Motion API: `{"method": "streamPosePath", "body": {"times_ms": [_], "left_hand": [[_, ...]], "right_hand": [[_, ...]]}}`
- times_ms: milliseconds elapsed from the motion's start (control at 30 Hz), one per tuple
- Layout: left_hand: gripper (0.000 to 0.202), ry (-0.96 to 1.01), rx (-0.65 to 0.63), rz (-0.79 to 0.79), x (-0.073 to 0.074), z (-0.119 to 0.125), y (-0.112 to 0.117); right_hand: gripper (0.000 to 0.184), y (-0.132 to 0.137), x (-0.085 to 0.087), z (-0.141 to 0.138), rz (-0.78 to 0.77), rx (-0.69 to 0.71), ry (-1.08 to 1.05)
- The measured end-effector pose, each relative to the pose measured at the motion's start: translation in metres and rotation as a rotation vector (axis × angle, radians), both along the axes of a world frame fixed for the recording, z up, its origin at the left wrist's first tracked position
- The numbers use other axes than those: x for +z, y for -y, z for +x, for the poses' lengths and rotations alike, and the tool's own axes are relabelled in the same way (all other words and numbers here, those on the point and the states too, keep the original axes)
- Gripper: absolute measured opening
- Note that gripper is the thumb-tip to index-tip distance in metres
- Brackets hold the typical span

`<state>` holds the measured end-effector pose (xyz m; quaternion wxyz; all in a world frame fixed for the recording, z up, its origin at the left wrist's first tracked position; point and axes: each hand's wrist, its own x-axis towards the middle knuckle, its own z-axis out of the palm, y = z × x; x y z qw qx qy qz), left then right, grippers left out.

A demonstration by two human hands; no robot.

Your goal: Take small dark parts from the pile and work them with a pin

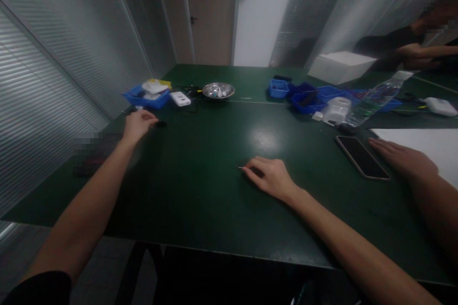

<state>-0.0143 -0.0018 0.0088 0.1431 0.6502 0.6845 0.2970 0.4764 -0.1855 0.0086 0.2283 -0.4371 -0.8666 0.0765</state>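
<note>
Closest of all, bare left forearm (89, 200) out of a black sleeve (43, 288), angled up from the lower left, and opposite, bare right forearm (343, 233), slanted in from the lower right. Beneath both, green table (200, 205). At the upper right, partly out of view, person in dark clothing (388, 43); next to that, white box (338, 69). Along the right side, white sheet (434, 143), with another person's hand (406, 158) at its left edge. Farther back, cluster of blue trays (279, 89); toward the left, blue bin (157, 101) with crumpled white material (153, 86) inside. Before the trays, clear plastic bottle (375, 102). Between bin and trays, shiny metal bowl (218, 98). Left hand (138, 126) stretched out in front of the bin, fingertips drawn together; right hand (270, 176) near the middle of the table, fingers curled. Just beside the other person's hand, dark-screened smartphone (363, 157). Near the bin, white device (181, 99). At the left fingertips, small dark object (161, 124); gripped or merely touched, impossible to tell. Pinched between right thumb and forefinger, slim pale rod (240, 167), tip jutting left.
</note>
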Motion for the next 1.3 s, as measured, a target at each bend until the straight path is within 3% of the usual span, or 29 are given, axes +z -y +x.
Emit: {"method": "streamPosePath", "body": {"times_ms": [200, 333, 567, 833, 1033, 1300], "left_hand": [[0.031, -0.039, 0.013, 0.071, 0.002, 0.016, 0.001], [0.025, -0.143, -0.061, 0.129, -0.002, 0.018, -0.001], [0.026, -0.142, -0.075, 0.035, -0.009, 0.014, -0.004], [0.029, -0.100, 0.008, 0.011, -0.001, 0.014, 0.004], [0.030, 0.041, 0.040, -0.076, -0.003, 0.007, -0.002], [0.034, 0.402, 0.145, -0.177, -0.010, 0.008, -0.018]], "right_hand": [[0.032, 0.000, 0.000, 0.000, -0.004, 0.000, 0.012], [0.032, 0.000, -0.001, 0.000, -0.007, 0.006, 0.007], [0.033, 0.000, -0.001, 0.000, 0.005, 0.016, -0.004], [0.032, 0.000, -0.001, 0.000, -0.003, 0.005, 0.001], [0.033, 0.000, 0.000, 0.000, 0.004, 0.013, 0.007], [0.032, 0.000, 0.000, 0.000, -0.002, 0.005, 0.018]]}}
